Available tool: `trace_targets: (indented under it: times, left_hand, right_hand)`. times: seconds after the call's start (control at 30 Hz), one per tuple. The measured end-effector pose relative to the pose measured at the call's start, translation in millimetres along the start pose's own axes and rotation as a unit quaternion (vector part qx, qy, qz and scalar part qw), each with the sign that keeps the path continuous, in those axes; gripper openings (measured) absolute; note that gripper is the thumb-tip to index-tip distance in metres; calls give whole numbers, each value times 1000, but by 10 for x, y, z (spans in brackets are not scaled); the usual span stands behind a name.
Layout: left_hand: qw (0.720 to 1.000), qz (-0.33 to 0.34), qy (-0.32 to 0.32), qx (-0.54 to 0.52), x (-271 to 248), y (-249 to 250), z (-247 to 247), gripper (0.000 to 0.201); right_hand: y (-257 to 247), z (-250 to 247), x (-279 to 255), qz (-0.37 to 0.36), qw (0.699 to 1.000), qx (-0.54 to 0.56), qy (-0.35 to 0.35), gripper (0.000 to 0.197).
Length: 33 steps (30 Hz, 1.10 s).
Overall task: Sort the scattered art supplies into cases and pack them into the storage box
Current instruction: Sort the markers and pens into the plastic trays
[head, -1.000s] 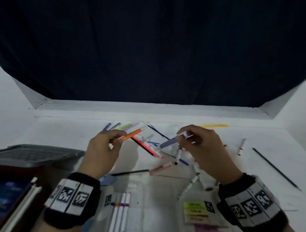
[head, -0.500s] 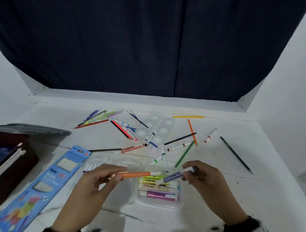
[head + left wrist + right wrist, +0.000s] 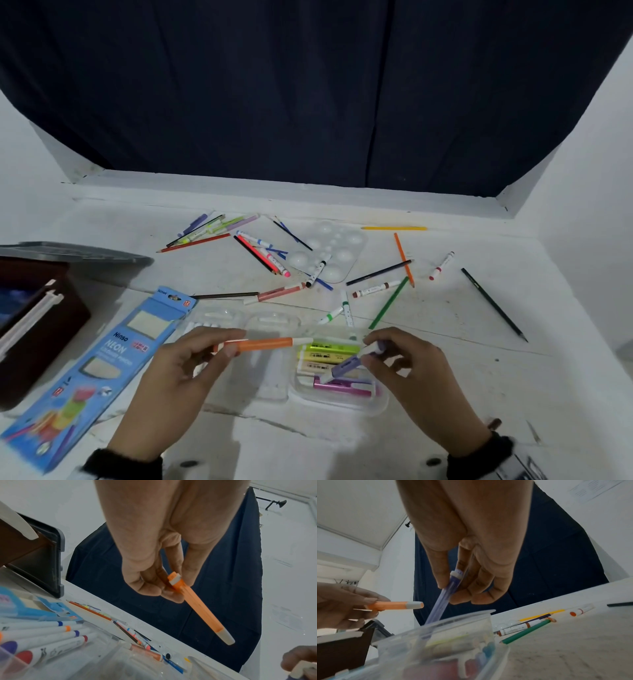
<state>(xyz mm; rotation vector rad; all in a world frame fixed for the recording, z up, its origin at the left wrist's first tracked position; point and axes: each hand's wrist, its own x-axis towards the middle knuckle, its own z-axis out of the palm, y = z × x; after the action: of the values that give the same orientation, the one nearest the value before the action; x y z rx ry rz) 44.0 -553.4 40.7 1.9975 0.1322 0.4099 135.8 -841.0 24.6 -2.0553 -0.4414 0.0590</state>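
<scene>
My right hand [image 3: 407,368] pinches a purple highlighter [image 3: 346,367] between thumb and fingers, its tip angled down into the clear plastic case [image 3: 342,402] where yellow, cream and magenta highlighters already lie side by side. My left hand [image 3: 185,370] pinches an orange highlighter [image 3: 265,343] by its end, level, above the case's open lid [image 3: 270,363].

I judge the main risk is the purple one landing crosswise on the row and keeping the lid from closing; a loose end pinch could also let the orange one swing or drop.

Farther back, loose pencils and markers lie scattered around a white paint palette [image 3: 329,251]. A blue pencil box [image 3: 99,370] lies to the left, next to the dark storage box [image 3: 37,329]. Nothing blocks the case itself.
</scene>
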Motion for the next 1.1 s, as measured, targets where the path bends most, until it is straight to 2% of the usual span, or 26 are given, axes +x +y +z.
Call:
trace_targets:
  times: [0.13, 0.23, 0.3, 0.33, 0.4, 0.47, 0.53, 0.57, 0.67, 0.87, 0.93, 1.1]
  left_hand:
    - [1000, 2, 14, -21, 71, 37, -21, 24]
    - [999, 2, 7, -51, 119, 31, -61, 23]
    - [997, -1, 5, -78, 151, 14, -78, 23]
    - [996, -4, 6, -93, 169, 5, -86, 22]
    - [992, -17, 13, -127, 198, -1, -98, 24]
    - [988, -31, 24, -149, 217, -2, -119, 26]
    - [985, -41, 32, -163, 232, 0, -142, 27]
    - [984, -44, 36, -168, 237, -2, -155, 28]
    - [980, -48, 55, -186, 243, -22, -174, 28]
    - [970, -51, 93, -217, 188, -125, -191, 23]
    - [971, -48, 94, -213, 157, -127, -206, 21]
    - [973, -61, 98, -199, 66, -114, -255, 26]
  right_hand:
    - [-106, 17, 108, 43, 992, 120, 19, 11]
    - [-242, 16, 176, 44, 964, 257, 47, 5]
    - [-341, 17, 195, 38, 934, 355, 28, 19]
    - [-361, 18, 204, 33, 930, 366, 15, 24]
    - [-354, 32, 215, 15, 959, 282, -13, 28]
    - [-264, 55, 227, -34, 995, 81, -50, 27]
    - [-127, 73, 220, -104, 982, -116, -110, 32]
    - [-75, 85, 201, -118, 967, -168, -149, 34]
    - [-23, 136, 146, -145, 941, -226, -208, 33]
    - [-35, 303, 194, -168, 905, -332, -206, 29]
    - [-9, 366, 214, -177, 899, -347, -200, 31]
    - [-51, 422, 253, -148, 894, -365, -212, 31]
